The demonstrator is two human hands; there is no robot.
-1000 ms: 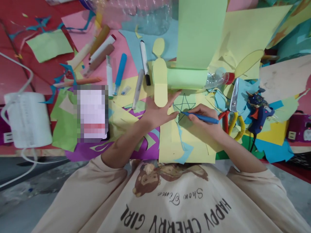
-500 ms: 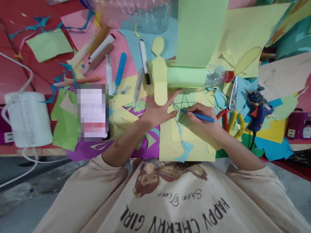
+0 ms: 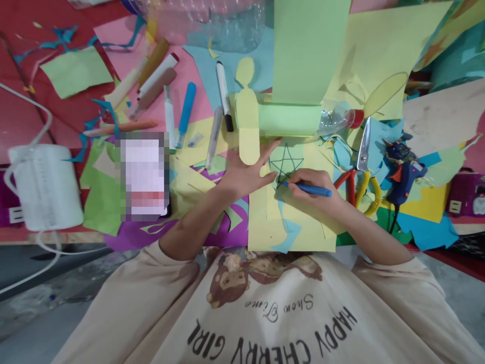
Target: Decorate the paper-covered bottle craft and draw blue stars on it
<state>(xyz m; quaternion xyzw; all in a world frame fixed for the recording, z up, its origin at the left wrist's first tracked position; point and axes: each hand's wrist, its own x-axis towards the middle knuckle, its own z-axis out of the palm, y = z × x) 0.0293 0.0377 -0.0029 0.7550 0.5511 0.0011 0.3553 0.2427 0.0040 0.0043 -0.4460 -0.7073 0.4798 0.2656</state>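
Pinched in the fingers of my right hand (image 3: 312, 183) is a blue marker (image 3: 317, 191), its tip on green paper at the lower left of a drawn star (image 3: 287, 163). My left hand (image 3: 246, 174) lies flat with the fingers spread, pressing the paper left of the star. A pale yellow paper cutout (image 3: 249, 129) with a rounded end covers part of that hand's back. Just beyond both hands lies a plastic bottle wrapped in green paper (image 3: 290, 119), its red cap (image 3: 356, 119) to the right. Yellow paper (image 3: 299, 227) lies under the drawing.
Scissors (image 3: 364, 151) with red and yellow handles and a blue glue gun (image 3: 403, 182) lie to the right. Several markers (image 3: 187, 114) are scattered at the left. A phone (image 3: 146, 177), blurred out, and a white power adapter (image 3: 45, 187) with cables sit further left.
My right hand has moved slightly down and left with the marker, whose tip is now at the star's lower left. My left hand has stayed in place.
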